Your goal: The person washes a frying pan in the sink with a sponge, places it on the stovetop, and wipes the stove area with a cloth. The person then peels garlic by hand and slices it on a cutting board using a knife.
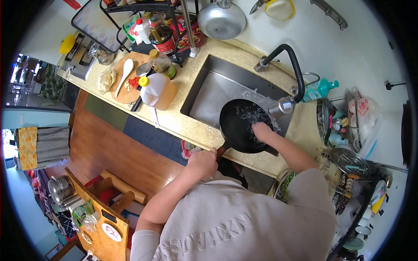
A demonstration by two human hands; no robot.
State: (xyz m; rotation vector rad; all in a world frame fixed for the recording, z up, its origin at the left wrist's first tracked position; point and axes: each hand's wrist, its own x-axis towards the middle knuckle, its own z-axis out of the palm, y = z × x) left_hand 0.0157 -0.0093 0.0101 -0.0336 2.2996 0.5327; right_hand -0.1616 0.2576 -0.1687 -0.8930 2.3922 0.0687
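A black wok (238, 138) rests over the near right part of the steel sink (204, 93), tilted a little. My left hand (203, 164) is closed around its brown handle (224, 148) at the counter's front edge. My right hand (262, 132) is down inside the wok at its right side, beside splashing water (252, 114). Its fingers are smeared and partly hidden, so I cannot tell whether they hold anything. Just above the wok's right rim is the silver head (281, 107) of the black faucet (297, 71).
Left of the sink stand a jug with a yellow cap (156, 90) and a round cutting board (126, 94) with a white spoon (125, 76) and chopped red bits. A teal bottle (320, 90) and a dish rack (339, 126) are on the right. Behind the sink hangs a pan (222, 21).
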